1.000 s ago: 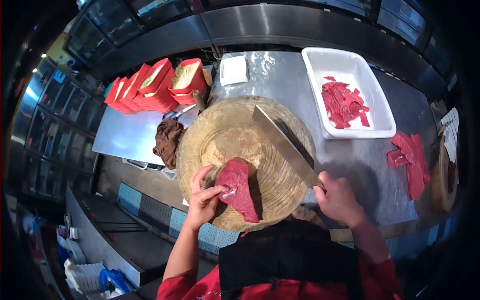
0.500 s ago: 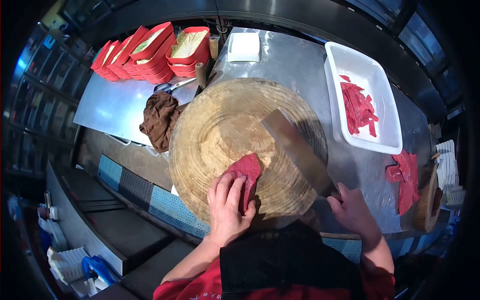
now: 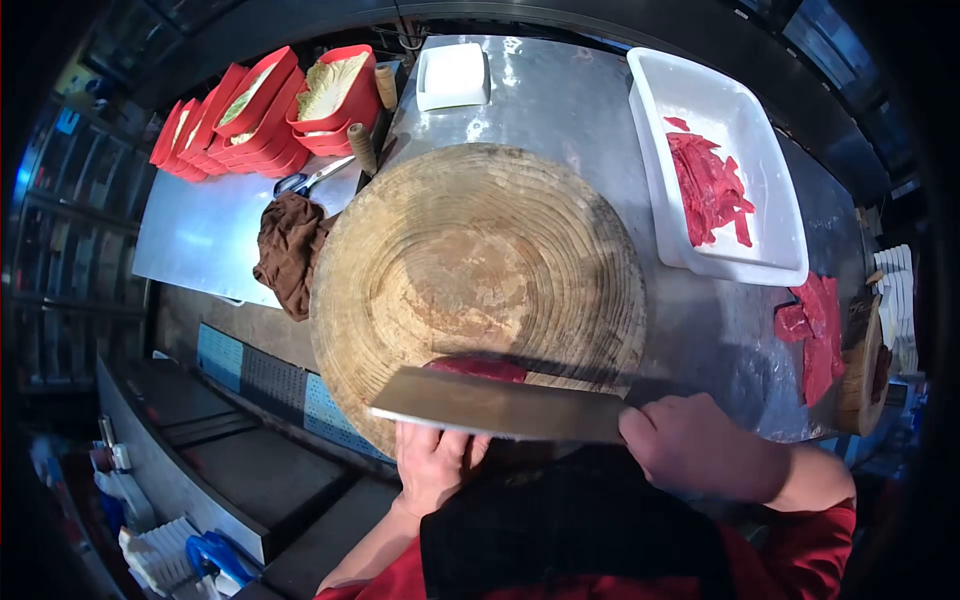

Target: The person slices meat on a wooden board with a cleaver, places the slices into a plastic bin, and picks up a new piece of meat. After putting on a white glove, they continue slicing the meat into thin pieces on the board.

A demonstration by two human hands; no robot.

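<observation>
A large round wooden chopping block (image 3: 480, 270) fills the middle of the steel counter. At its near edge lies a slab of raw red meat (image 3: 480, 367), mostly hidden by a cleaver (image 3: 495, 407) held flat across it. My right hand (image 3: 690, 445) grips the cleaver's handle, with the blade pointing left. My left hand (image 3: 435, 463) sits just below the blade, its fingers under the blade at the meat; the contact is hidden.
A white tray (image 3: 765, 170) with red meat strips stands at the back right. More raw meat pieces (image 3: 815, 335) lie on the counter at the right. Red containers (image 3: 270, 110), a brown cloth (image 3: 288, 250), scissors (image 3: 310, 178) and a small white box (image 3: 452, 75) lie at the back left.
The cleaver swung from pointing away across the block to lying flat over the meat at the near edge. My left hand slid back toward me, now partly under the blade.
</observation>
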